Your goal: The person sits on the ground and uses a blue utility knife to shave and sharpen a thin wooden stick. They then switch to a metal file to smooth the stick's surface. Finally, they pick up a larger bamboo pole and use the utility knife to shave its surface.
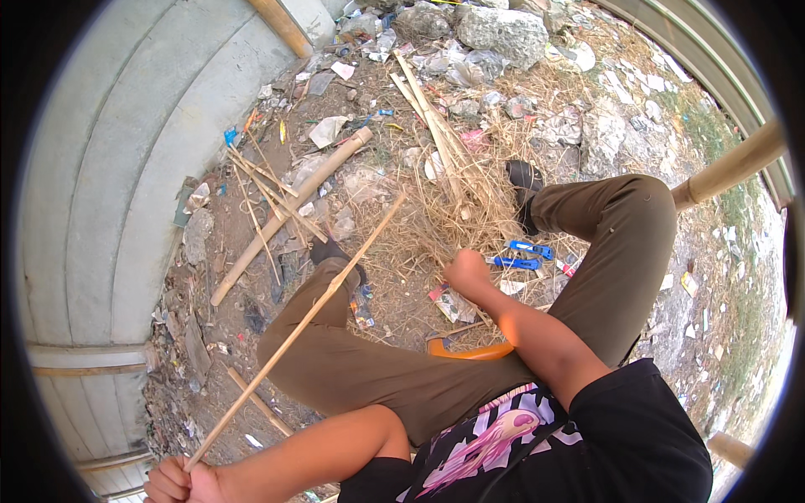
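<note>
My left hand (180, 481), low at the left, is closed round the lower end of a long, thin bamboo strip (312, 312). The strip slants up and right across my left leg, its far tip free over the ground. My right hand (467, 273) is curled into a fist between my knees, above dry straw-like shavings; whatever its fingers hold is hidden. Two blue utility knives (532, 249) lie just right of that hand. Below it, a tool with a curved orange handle (471, 350) rests against my thigh, partly covered by my forearm.
A thick bamboo pole (289, 216) lies at the left with thin split pieces (272, 189) across it. Longer split bamboo strips (432, 126) lie ahead among shavings (470, 201). Rocks (503, 35) and litter cover the far ground. A grey panel wall (117, 184) curves along the left.
</note>
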The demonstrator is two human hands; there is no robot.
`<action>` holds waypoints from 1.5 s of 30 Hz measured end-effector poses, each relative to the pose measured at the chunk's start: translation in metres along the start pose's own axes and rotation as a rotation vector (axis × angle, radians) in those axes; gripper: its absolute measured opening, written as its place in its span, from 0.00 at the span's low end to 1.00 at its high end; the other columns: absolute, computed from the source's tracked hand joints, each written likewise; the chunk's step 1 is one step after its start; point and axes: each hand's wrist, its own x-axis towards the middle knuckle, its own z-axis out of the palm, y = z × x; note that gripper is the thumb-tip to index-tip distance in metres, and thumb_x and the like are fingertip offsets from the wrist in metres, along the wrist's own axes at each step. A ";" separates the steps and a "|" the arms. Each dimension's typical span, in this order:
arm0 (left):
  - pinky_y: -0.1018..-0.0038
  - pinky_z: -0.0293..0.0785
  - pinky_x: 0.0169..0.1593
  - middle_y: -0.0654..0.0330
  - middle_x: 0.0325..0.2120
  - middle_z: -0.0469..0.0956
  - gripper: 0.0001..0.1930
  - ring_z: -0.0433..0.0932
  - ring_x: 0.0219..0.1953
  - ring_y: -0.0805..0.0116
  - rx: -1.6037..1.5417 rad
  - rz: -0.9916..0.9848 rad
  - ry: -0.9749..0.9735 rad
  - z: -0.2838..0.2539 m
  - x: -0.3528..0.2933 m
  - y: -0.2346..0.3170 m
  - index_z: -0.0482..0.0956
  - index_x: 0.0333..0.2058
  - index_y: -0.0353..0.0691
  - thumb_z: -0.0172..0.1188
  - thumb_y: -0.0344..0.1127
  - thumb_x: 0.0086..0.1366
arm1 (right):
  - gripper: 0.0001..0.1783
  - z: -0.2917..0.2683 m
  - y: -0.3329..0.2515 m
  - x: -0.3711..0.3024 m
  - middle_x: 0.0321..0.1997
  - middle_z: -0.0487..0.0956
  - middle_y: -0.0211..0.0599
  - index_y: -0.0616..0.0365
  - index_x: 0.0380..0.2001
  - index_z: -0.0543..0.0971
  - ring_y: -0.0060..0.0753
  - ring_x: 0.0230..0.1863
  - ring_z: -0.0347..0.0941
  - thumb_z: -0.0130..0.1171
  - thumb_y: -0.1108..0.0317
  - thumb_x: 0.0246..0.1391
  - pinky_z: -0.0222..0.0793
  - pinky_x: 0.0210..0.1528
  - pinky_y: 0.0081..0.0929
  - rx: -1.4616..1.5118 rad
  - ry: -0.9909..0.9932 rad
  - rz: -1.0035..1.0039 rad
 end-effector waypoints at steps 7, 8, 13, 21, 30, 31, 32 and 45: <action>0.74 0.39 0.21 0.68 0.12 0.48 0.27 0.42 0.15 0.75 0.076 0.074 0.390 0.025 0.015 -0.032 0.61 0.18 0.41 0.44 0.51 0.75 | 0.17 0.011 0.006 0.008 0.28 0.81 0.61 0.70 0.29 0.80 0.57 0.32 0.81 0.61 0.61 0.50 0.76 0.39 0.46 0.145 0.056 -0.090; 0.74 0.39 0.21 0.68 0.12 0.48 0.27 0.42 0.16 0.75 0.053 0.070 0.405 0.017 0.019 -0.034 0.61 0.18 0.42 0.44 0.52 0.75 | 0.18 0.012 0.005 0.009 0.27 0.80 0.61 0.70 0.28 0.80 0.57 0.31 0.81 0.60 0.61 0.51 0.76 0.38 0.46 0.200 0.072 -0.099; 0.74 0.66 0.22 0.69 0.22 0.75 0.08 0.76 0.23 0.71 -0.408 0.104 0.382 -0.089 0.043 -0.046 0.74 0.25 0.51 0.62 0.37 0.64 | 0.19 0.005 -0.026 0.008 0.23 0.79 0.60 0.72 0.25 0.78 0.57 0.27 0.80 0.57 0.61 0.51 0.76 0.34 0.46 0.400 0.188 -0.134; 0.77 0.44 0.18 0.70 0.12 0.51 0.22 0.47 0.13 0.76 -0.087 0.092 0.594 -0.036 0.037 -0.043 0.61 0.18 0.48 0.50 0.49 0.70 | 0.17 0.005 -0.016 0.022 0.17 0.77 0.50 0.67 0.23 0.79 0.47 0.20 0.76 0.58 0.60 0.51 0.71 0.29 0.43 0.610 0.273 -0.048; 0.66 0.68 0.30 0.56 0.28 0.72 0.16 0.70 0.26 0.59 -0.235 0.075 -0.021 -0.090 0.031 -0.001 0.74 0.41 0.46 0.62 0.50 0.64 | 0.18 0.005 0.001 0.022 0.31 0.82 0.59 0.67 0.32 0.82 0.56 0.36 0.82 0.59 0.60 0.49 0.76 0.42 0.46 0.182 0.001 0.015; 0.64 0.72 0.31 0.53 0.30 0.76 0.17 0.74 0.28 0.56 -0.230 0.087 -0.088 -0.088 0.024 0.009 0.77 0.45 0.47 0.63 0.50 0.63 | 0.19 0.016 0.022 0.026 0.35 0.82 0.61 0.68 0.34 0.82 0.57 0.40 0.82 0.60 0.60 0.48 0.76 0.45 0.45 0.165 0.019 0.147; 0.62 0.77 0.33 0.51 0.33 0.81 0.20 0.79 0.30 0.53 -0.218 0.093 -0.150 -0.077 0.012 0.019 0.79 0.49 0.47 0.64 0.49 0.63 | 0.20 0.024 0.040 0.027 0.37 0.82 0.62 0.69 0.35 0.82 0.58 0.43 0.81 0.61 0.60 0.47 0.76 0.47 0.45 0.196 0.051 0.191; 0.75 0.66 0.40 0.59 0.27 0.70 0.16 0.69 0.32 0.69 0.839 -0.260 -0.186 -0.089 0.012 -0.026 0.70 0.48 0.38 0.47 0.45 0.76 | 0.17 0.061 0.080 0.062 0.23 0.80 0.54 0.73 0.23 0.79 0.47 0.22 0.80 0.59 0.64 0.47 0.73 0.21 0.44 0.333 0.093 0.204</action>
